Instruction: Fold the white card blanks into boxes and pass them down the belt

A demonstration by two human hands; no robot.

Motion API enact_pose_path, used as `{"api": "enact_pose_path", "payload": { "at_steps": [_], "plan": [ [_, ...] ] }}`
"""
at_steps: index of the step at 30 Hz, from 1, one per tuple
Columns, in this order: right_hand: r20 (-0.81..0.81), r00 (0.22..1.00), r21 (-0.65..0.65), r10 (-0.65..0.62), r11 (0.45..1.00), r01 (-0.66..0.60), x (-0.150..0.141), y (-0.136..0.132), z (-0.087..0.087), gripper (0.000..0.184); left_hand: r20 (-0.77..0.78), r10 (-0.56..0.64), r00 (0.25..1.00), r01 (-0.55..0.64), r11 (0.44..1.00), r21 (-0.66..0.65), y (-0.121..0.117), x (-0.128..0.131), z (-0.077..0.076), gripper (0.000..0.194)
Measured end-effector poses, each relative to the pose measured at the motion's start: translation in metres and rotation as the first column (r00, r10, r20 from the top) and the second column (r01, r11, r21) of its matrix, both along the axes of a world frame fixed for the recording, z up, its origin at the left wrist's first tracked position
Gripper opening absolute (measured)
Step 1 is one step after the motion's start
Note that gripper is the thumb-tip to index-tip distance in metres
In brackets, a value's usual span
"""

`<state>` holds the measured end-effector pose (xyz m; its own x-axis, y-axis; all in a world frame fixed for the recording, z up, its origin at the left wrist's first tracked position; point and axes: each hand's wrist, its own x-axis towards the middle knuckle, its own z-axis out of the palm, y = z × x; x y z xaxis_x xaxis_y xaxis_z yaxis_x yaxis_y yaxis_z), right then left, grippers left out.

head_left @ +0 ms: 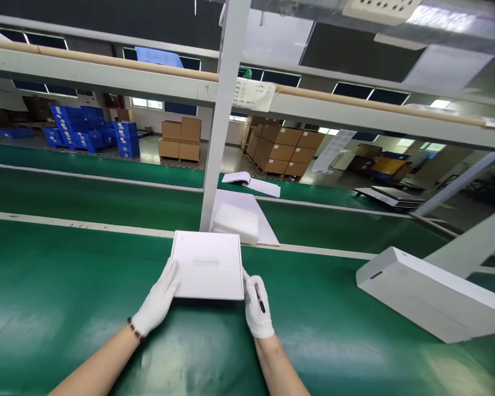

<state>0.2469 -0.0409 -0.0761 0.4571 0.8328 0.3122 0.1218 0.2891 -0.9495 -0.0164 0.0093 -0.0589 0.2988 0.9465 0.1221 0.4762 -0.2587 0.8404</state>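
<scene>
Green counter point(86, 286) surface extends across the work area, below a frame whose white post point(223, 115) stands just beyond the white box point(208, 278). Far beyond the box, to its left, are blue crates point(78, 129) and a small stack of brown cartons point(179, 144). Far beyond it, to its right, is a larger brown carton stack point(286, 151).

The white box is directly ahead of me, between my hands, broad face upward. I cannot tell whether its underside touches the counter.

Left hand point(157, 301): gloved in white, grasping the box at its left edge, fingers extended forward along that side. My left forearm angles inward toward the box; a beaded bracelet point(134, 329) encircles the wrist.

Right hand point(253, 320): gloved in white, grasping the box at its right edge while also retaining a black pen point(259, 298). The pen slants across the glove. Some fingertips are hidden, so their exact contact cannot be verified. My right forearm angles inward from behind the hand.

Just beyond the box, a white padded bundle point(238, 223) lies on a white panel point(266, 228). Well to the right of the box, a larger white carton point(433, 297) sits tilted.
</scene>
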Motion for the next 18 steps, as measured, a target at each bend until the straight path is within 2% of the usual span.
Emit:
{"api": "enact_pose_path", "payload": {
  "at_steps": [2, 4, 5, 7, 9, 11, 13, 15, 16, 17, 18],
  "plan": [
    [-0.094, 0.996, 0.018, -0.007, 1.000, 0.009, -0.003, -0.023, 0.010, 0.034, -0.053, -0.030, 0.998, 0.036, 0.993, 0.112, -0.023, -0.014, -0.018, 0.062],
    [-0.116, 0.993, 0.015, -0.025, 1.000, 0.026, -0.011, -0.044, 0.020, 0.032, -0.087, 0.007, 0.996, 0.007, 0.988, 0.155, -0.037, -0.024, -0.028, 0.061],
    [-0.088, 0.996, 0.003, -0.031, 1.000, 0.031, -0.016, -0.053, 0.024, 0.032, -0.100, 0.037, 0.994, -0.025, 0.992, 0.122, -0.039, -0.025, -0.027, 0.062],
    [-0.014, 1.000, -0.014, 0.001, 1.000, -0.001, -0.024, -0.070, 0.031, 0.033, -0.072, 0.043, 0.996, -0.046, 0.998, -0.042, -0.036, -0.021, -0.015, 0.068],
    [0.057, 0.997, 0.022, 0.056, 0.998, -0.058, -0.028, -0.083, 0.039, 0.035, 0.090, -0.042, 0.995, 0.064, 0.966, -0.250, -0.025, -0.009, 0.007, 0.072],
    [0.128, 0.988, 0.112, 0.082, 0.989, -0.097, -0.023, -0.088, 0.051, 0.034, 0.324, -0.131, 0.937, 0.264, 0.873, -0.411, -0.013, 0.006, 0.030, 0.074],
    [0.153, 0.985, 0.205, 0.075, 0.973, -0.105, -0.010, -0.084, 0.069, 0.036, 0.498, -0.149, 0.854, 0.441, 0.716, -0.541, -0.004, 0.023, 0.046, 0.074],
    [0.156, 0.984, 0.225, 0.085, 0.967, -0.120, 0.007, -0.072, 0.092, 0.044, 0.585, -0.119, 0.802, 0.543, 0.551, -0.633, -0.001, 0.038, 0.053, 0.068],
    [0.161, 0.983, 0.200, 0.091, 0.972, -0.123, 0.014, -0.064, 0.104, 0.045, 0.601, -0.095, 0.793, 0.560, 0.503, -0.658, 0.000, 0.045, 0.054, 0.063],
    [0.169, 0.980, 0.152, 0.105, 0.980, -0.132, 0.020, -0.055, 0.114, 0.046, 0.605, -0.076, 0.792, 0.561, 0.482, -0.674, 0.000, 0.051, 0.054, 0.057],
    [0.179, 0.975, 0.081, 0.130, 0.986, -0.146, 0.024, -0.046, 0.123, 0.047, 0.602, -0.065, 0.796, 0.553, 0.482, -0.680, 0.000, 0.055, 0.053, 0.052]
  ]
}}
